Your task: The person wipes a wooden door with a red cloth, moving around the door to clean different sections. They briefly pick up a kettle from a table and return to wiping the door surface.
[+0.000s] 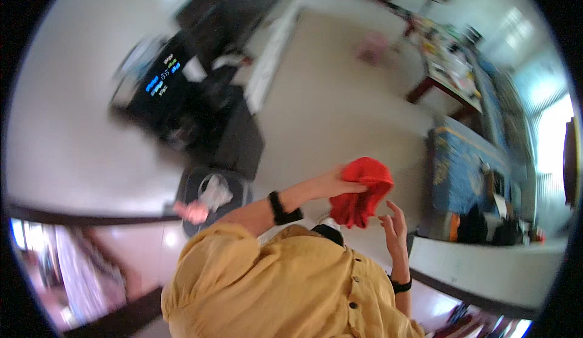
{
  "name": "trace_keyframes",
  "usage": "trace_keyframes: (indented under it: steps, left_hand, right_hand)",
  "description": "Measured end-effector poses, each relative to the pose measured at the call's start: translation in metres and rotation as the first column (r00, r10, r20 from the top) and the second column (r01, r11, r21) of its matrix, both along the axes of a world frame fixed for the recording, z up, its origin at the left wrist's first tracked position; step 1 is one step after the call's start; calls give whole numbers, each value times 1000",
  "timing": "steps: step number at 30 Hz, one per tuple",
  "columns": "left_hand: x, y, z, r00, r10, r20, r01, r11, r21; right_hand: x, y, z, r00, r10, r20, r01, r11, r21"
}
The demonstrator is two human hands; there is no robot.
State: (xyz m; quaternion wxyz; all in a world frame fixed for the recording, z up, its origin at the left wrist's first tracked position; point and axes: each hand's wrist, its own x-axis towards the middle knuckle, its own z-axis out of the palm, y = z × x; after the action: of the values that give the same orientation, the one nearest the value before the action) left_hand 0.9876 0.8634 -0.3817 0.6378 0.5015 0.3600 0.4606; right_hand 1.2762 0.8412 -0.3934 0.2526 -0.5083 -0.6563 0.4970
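Observation:
My left hand (334, 186) reaches across in front of my chest and grips a red cloth (368, 178). The cloth is bunched, with its upper part rounded and its lower edge hanging in folds. Some of my left fingers are hidden behind it. To the right of the cloth, my right hand (395, 224) is raised with its fingers apart and nothing in them. A small gap separates those fingertips from the red fabric. Dark bands circle both wrists.
At left stands black furniture (237, 133) with a lit display (164, 76). A dark stool or bin (237, 187) below it bears a whitish plastic bag (215, 194). A cluttered table (448, 80) and a blue patterned mattress (455, 169) line the right. A blurred pink item (373, 46) lies on the floor (337, 96).

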Motion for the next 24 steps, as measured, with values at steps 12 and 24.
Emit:
trace_keyframes:
  steps: [12, 24]
  left_hand:
    - [44, 256, 26, 923, 348, -163, -379, 896, -231]
    - [36, 596, 38, 919, 343, -193, -378, 908, -184]
  right_hand:
    - [67, 328, 25, 984, 155, 85, -164, 981, 106]
    - [85, 640, 27, 970, 201, 139, -223, 961, 164]
